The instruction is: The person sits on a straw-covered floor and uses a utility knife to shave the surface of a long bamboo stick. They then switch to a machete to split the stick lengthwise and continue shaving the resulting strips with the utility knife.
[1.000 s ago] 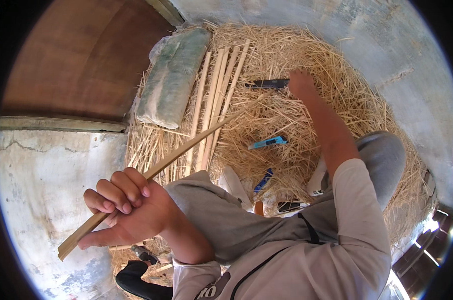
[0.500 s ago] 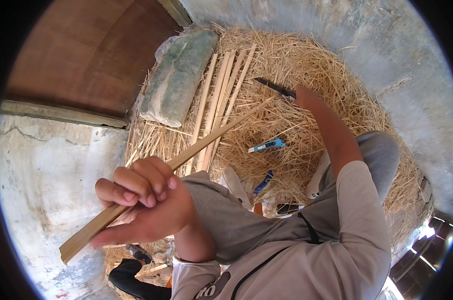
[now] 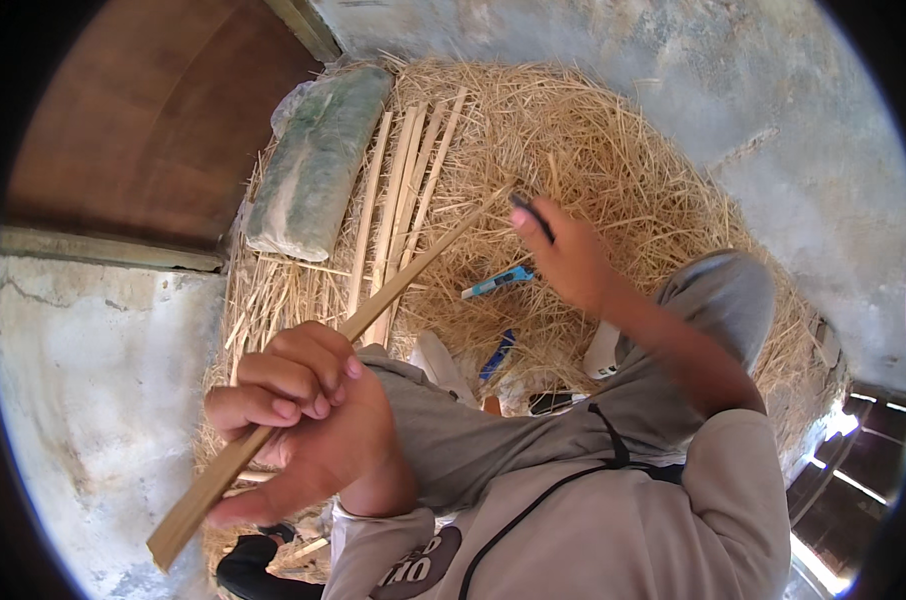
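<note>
My left hand [image 3: 308, 425] is closed round a long bamboo strip [image 3: 413, 268], gripping it near its thick end at the lower left. The strip slants up and away over the straw, and its thin far end reaches close to my right hand [image 3: 573, 265]. That hand is closed on a dark knife [image 3: 535, 220], held by the strip's far tip. I cannot tell whether the blade touches the strip. A light blue box cutter [image 3: 498, 282] lies on the straw below the strip, and a dark blue object [image 3: 497, 354] lies nearer my legs.
Several pale bamboo strips [image 3: 401, 190] lie side by side on the straw [image 3: 553, 130]. Left of them rests a greenish plastic-wrapped bundle [image 3: 318, 170]. Worn walls [image 3: 103, 350] rise on both sides, with a brown panel [image 3: 163, 110] at the upper left. A black-clad limb [image 3: 248, 568] shows at the lower left.
My right hand has moved left and nearer with the knife, toward the strip's far end. My left hand keeps its grip on the strip. The view has shifted slightly.
</note>
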Motion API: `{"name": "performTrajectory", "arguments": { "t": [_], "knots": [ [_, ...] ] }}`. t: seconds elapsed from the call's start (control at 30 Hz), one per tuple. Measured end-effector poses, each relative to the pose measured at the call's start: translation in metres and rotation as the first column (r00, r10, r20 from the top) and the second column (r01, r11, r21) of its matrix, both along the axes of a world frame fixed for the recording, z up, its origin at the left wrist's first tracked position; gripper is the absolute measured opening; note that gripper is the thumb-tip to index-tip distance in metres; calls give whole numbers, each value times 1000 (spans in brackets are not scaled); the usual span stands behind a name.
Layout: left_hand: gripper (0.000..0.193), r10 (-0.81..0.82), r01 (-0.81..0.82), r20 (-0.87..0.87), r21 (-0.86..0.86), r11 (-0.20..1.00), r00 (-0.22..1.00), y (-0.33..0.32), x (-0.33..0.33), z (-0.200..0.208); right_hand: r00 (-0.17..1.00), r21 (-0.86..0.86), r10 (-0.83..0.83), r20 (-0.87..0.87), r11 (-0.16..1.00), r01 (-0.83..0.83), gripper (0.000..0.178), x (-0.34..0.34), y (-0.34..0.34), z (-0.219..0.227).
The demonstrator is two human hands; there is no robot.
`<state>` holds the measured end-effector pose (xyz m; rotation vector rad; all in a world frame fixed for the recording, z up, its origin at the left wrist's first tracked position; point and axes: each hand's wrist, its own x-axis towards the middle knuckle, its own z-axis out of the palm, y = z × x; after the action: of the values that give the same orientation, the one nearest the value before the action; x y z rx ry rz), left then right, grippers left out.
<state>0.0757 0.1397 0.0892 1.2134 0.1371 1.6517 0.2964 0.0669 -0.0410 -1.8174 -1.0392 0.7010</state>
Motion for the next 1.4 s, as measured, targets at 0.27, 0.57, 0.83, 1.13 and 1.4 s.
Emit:
{"name": "performTrajectory", "arguments": {
  "t": [0.27, 0.57, 0.83, 1.13, 1.4],
  "knots": [
    [78, 1, 1, -44, 45, 999, 999, -7, 5, 1, 999, -69, 32, -28, 997, -34, 31, -27, -15, -86],
    [72, -42, 48, -101, 66, 997, 994, 0, 2, -5, 999, -22, 8, 41, 1000, -8, 41, -19, 0, -95],
    [69, -92, 94, -41, 52, 994, 995, 5, -5, -7, 960, 130, 104, 262, 981, -142, 46, -16, -10, -81],
    [72, 20, -18, -27, 52, 998, 999, -2, 0, -3, 953, 388, 91, 289, 899, -203, 49, -29, -8, -63],
    [74, 99, -97, -42, 39, 994, 994, 2, 0, 0, 989, -191, -96, -113, 979, 73, 42, -3, 0, -112]
  ]
}}
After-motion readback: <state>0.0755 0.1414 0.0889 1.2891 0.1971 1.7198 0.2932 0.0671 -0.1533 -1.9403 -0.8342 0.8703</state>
